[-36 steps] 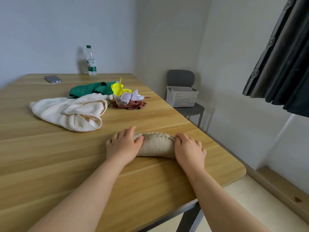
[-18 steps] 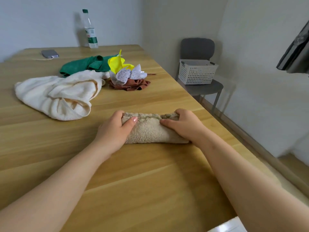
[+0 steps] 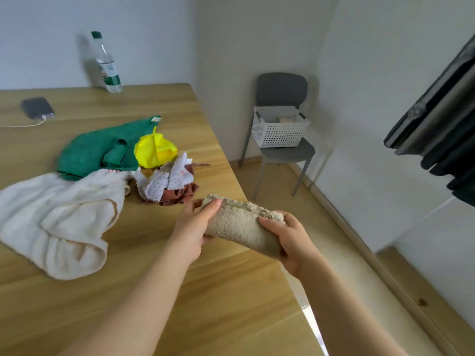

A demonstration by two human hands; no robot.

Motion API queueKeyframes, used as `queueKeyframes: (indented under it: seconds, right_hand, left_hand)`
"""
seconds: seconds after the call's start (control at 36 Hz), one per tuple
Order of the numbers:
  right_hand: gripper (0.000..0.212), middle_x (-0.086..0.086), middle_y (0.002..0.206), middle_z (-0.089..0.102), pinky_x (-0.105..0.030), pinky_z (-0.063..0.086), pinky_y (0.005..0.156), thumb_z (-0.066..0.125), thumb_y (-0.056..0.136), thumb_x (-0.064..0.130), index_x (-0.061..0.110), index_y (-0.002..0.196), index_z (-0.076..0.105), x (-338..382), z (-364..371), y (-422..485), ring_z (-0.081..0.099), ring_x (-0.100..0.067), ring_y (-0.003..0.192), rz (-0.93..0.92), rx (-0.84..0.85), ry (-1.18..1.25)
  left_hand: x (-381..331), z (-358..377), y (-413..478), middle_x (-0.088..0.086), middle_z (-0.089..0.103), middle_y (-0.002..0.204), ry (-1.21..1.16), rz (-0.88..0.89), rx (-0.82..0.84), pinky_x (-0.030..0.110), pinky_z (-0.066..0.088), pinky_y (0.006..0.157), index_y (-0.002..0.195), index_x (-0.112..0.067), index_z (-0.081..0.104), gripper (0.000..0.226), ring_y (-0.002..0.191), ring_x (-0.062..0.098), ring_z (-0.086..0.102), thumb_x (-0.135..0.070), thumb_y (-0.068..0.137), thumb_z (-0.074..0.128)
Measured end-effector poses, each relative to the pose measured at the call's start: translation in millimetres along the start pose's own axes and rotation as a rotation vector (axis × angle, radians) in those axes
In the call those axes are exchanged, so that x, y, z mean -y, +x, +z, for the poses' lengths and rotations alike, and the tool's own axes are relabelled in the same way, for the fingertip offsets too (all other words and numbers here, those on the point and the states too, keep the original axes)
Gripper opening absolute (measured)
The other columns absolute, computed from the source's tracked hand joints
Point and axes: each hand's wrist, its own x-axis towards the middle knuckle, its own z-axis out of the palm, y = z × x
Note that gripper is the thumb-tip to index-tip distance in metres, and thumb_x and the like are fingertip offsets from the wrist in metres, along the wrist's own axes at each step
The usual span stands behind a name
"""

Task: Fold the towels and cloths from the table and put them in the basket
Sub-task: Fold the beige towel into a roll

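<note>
A folded beige towel [image 3: 240, 223] is held above the table's right edge. My left hand [image 3: 194, 227] grips its left end and my right hand [image 3: 290, 240] grips its right end. On the wooden table [image 3: 159, 291] lie a large cream towel [image 3: 56, 219], a green cloth [image 3: 100, 147], a yellow cloth [image 3: 155, 150], a white dotted cloth [image 3: 169, 179] and a reddish-brown cloth [image 3: 180, 195]. The white perforated basket [image 3: 280, 131] stands on a grey chair [image 3: 282, 91] beyond the table, with something pale inside.
A water bottle [image 3: 106, 65] stands at the table's far edge. A dark phone [image 3: 37, 107] with a cable lies at the far left. A dark curtain [image 3: 442, 119] hangs on the right. Wooden floor runs between table and wall.
Both hands have lifted the folded beige towel off the table and carried it right, toward the table edge. The view has swung right and the basket's inside shows.
</note>
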Motion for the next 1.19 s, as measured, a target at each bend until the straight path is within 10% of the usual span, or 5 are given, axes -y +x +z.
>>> queueKeyframes:
  seconds: [0.25, 0.47, 0.86, 1.19]
  right_hand:
    - [0.014, 0.000, 0.081, 0.061, -0.032, 0.049, 0.065, 0.058, 0.092, 0.029, 0.019, 0.083, 0.061, 50.5, -44.1, -18.5, 0.058, -0.017, 0.073, -0.013, -0.160, 0.137]
    - [0.020, -0.001, 0.069, 0.048, -0.024, 0.033, 0.055, 0.057, 0.091, 0.021, 0.018, 0.073, 0.050, 66.1, -109.6, 8.6, 0.043, -0.017, 0.062, -0.002, -0.267, 0.119]
    - [0.025, -0.007, 0.075, 0.055, -0.029, 0.042, 0.056, 0.067, 0.084, 0.026, 0.014, 0.073, 0.047, 130.3, -317.1, 79.1, 0.050, -0.023, 0.068, -0.035, -0.271, -0.095]
    - [0.012, -0.008, 0.080, 0.053, -0.025, 0.046, 0.047, 0.057, 0.090, 0.019, 0.012, 0.091, 0.047, 184.3, -352.2, 197.6, 0.050, -0.019, 0.059, 0.042, -0.134, -0.072]
  left_hand:
    - [-34.5, 79.5, -27.1, 0.011, 0.066, 0.099, -0.310, -0.403, 0.175, 0.034, 0.047, 0.069, 0.103, -0.012, 0.059, 0.019, 0.088, 0.024, 0.061, -0.019, 0.086, 0.063]
    - [-18.7, 168.4, -16.8, 0.016, 0.063, 0.096, -0.321, -0.404, 0.158, 0.039, 0.047, 0.073, 0.113, -0.008, 0.054, 0.026, 0.084, 0.027, 0.060, -0.011, 0.088, 0.060]
    - [41.1, 399.5, 17.7, 0.017, 0.066, 0.103, -0.235, -0.419, 0.145, 0.039, 0.047, 0.082, 0.114, -0.004, 0.058, 0.037, 0.093, 0.028, 0.063, -0.027, 0.086, 0.064]
    - [22.4, 480.6, 119.3, 0.017, 0.066, 0.093, -0.200, -0.401, 0.097, 0.042, 0.045, 0.078, 0.107, -0.002, 0.058, 0.026, 0.087, 0.028, 0.062, -0.022, 0.097, 0.046]
